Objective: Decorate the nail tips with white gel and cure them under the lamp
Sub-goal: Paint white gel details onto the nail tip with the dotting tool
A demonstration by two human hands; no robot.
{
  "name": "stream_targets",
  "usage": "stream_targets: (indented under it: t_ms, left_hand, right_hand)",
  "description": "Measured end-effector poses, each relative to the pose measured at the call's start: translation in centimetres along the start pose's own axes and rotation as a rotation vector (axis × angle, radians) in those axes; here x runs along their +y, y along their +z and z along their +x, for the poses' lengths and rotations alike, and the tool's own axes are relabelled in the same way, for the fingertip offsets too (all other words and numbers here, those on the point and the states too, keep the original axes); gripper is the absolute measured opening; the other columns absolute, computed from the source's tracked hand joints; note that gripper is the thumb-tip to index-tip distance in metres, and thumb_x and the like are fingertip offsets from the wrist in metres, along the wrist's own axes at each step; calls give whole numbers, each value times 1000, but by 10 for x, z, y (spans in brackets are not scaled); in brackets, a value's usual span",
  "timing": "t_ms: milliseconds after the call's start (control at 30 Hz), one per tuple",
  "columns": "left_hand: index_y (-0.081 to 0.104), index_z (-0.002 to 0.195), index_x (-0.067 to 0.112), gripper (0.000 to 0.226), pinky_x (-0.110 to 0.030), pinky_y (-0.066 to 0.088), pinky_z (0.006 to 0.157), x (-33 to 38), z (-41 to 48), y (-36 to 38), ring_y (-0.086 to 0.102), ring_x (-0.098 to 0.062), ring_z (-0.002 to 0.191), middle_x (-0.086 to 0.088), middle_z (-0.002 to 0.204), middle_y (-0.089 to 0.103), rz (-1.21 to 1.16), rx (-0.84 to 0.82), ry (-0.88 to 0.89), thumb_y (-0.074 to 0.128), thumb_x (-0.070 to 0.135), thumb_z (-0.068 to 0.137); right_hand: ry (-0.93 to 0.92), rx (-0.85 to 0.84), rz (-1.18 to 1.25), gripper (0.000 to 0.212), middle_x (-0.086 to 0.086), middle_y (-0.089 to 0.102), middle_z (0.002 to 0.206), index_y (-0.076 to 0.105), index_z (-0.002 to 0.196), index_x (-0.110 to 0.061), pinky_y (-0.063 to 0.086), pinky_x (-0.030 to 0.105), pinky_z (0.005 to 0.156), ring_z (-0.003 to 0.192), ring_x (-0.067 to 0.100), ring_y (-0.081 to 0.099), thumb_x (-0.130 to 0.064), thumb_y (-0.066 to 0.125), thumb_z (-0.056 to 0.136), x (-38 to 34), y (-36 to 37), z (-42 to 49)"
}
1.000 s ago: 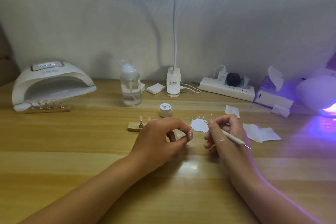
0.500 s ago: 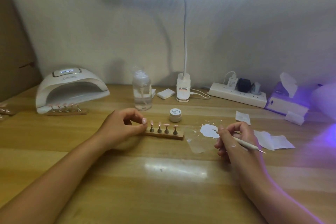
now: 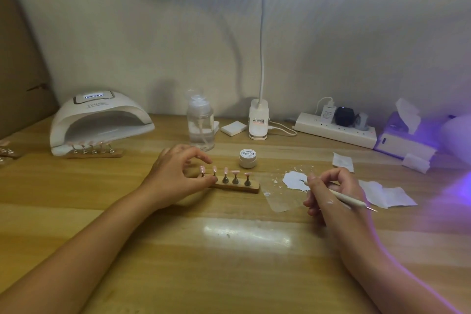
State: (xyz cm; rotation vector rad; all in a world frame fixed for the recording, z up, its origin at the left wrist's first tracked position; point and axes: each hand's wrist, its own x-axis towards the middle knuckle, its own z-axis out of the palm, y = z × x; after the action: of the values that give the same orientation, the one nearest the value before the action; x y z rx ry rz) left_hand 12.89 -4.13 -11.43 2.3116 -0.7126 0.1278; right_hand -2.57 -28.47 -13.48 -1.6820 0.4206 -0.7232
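- My left hand [image 3: 175, 176] is at the left end of the wooden holder [image 3: 237, 187]. The thumb sits against the block and the other fingers arch over the first of the five nail tips [image 3: 225, 170]. Honestly can't tell from this angle whether I'm actually pinching that first stand or just hovering round it.
- My right hand [image 3: 328, 191] is pinching the brush [image 3: 349, 199] like a pencil, bristles down in the white gel [image 3: 295, 180] puddle on the clear palette sheet [image 3: 280, 201].
- So I reckon this is the loading step, and the trick is to pick up less than you think. I'd drag the bristles through the edge of the puddle, not the middle, then wipe one side off on bare sheet.
- I'd plant the heel of the brush hand on the desk before touching a tip. A floating wrist means wobbly lines.
- The left hand should pin the block down so it can't slide when the brush lands.
- The tips stand close together, so I'd come in from above to avoid smearing the neighbour.
- The gel jar [image 3: 248, 158] is just behind the holder, which makes it easy to knock.
- The curing lamp [image 3: 99, 122] is off to the left with another rack [image 3: 94, 152] already at its mouth. I'd sort out space there first.
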Motion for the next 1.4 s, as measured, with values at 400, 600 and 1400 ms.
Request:
stream_targets:
  t_ms: [400,600,1400]
  left_hand:
    - [64,77,38,16,-32,19,83,16,-6,7,35,-7,103,14,120,54,353,201,255,79,33,73]
    - [61,78,31,13,-21,45,66,51,-10,3,60,-5,76,14,82,67,-59,306,305,72,26,80]
    - [67,109,37,29,-28,52,71,83,-24,80,60,-5,66,22,91,68,-173,-139,278,70,20,86]
  right_hand:
    - [-93,28,-43,7,-5,75,79,60,90,-27,46,18,49,57,5,64,-29,66,94,-10,-6,0]
    - [54,20,-110,16,-1,77,74,53,88,-13,40,27,49,46,7,60,-26,64,88,-6,-20,12]
    - [9,23,-193,22,-9,76,72,54,85,-16,42,23,53,48,0,61,-34,64,95,-5,-15,11]
